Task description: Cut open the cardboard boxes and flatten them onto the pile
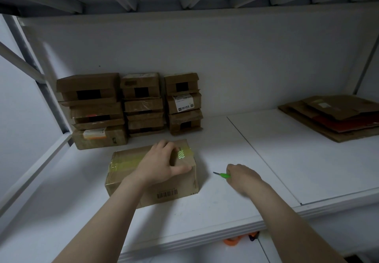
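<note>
- hands first. left hand (pixel 164 163) clamped over the top of the taped box (pixel 151 182), fingers curled past the far edge, thumb pressed at the near right edge. right hand (pixel 243 175) wrapped round a green cutter (pixel 222 175), tip pointing left toward the box, near it but not touching.
- and the box, where?
- flat on the white shelf board (pixel 205 217), toward the front, yellowish tape running along the lid.
- advice for the cut?
- best to slide the left hand off the tape line before bringing the blade in. shallow blade, straight along the seam, drawn away from the holding fingers. steady downward pressure, to stop the box skating on the smooth board.
- counts?
- one box under the hand, one cutter. behind, stacked boxes (pixel 143 107) against the back wall in three columns: three on the left, probably four in the middle, though hard to separate in the dim light, three on the right. far right, one flat pile (pixel 328 119) of several sheets, too overlapped to number.
</note>
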